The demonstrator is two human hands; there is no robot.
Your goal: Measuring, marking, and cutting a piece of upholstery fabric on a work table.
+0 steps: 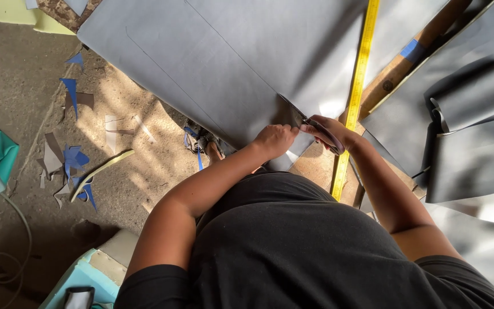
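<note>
Right hand (331,133) closed on scissors (298,117) cutting the grey leatherette sheet (224,63) at the workbench's near edge; left hand (274,140) pinched the cut edge. Sheet looked light, floppy, smooth; best held beside the cut.

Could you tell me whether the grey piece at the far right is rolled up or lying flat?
Rolled up: the grey roll shows a curled, spiral end at its left and lies on flat grey sheets.

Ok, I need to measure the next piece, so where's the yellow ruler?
In the head view the yellow ruler lies right of centre, running from the top edge down across the grey sheet, passing just beside the right hand holding the scissors.
</note>
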